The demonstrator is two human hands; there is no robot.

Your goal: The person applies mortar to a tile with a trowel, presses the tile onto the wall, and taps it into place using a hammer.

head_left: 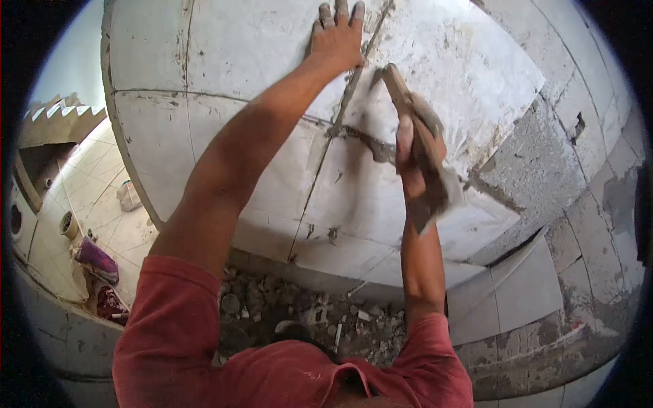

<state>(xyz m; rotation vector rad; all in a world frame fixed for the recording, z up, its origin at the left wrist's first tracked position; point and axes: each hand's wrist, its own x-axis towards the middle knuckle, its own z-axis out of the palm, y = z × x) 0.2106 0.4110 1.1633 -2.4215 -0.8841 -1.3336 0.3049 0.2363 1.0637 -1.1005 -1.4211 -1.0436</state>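
My left hand [338,41] lies against a large white wall tile [258,44] near its right edge, with its fingers spread. A mortar-smeared tile [490,61] adjoins it on the right. In front of that tile, my right hand [415,146] is wrapped round a short wooden board [427,180], which tilts and is partly blurred. Its grip side is not clear. Grey mortar [371,143] clings along the joint between the upper and lower tiles. To the right, a rough patch of bare mortar [534,160] borders the smeared tile.
Rubble [320,309] lies at the foot of the wall. A loose-looking white tile piece [524,292] is at the lower right. On the left are a tiled floor [102,177], a purple bag [97,260], a small bucket [69,225] and a stepped edge [64,122].
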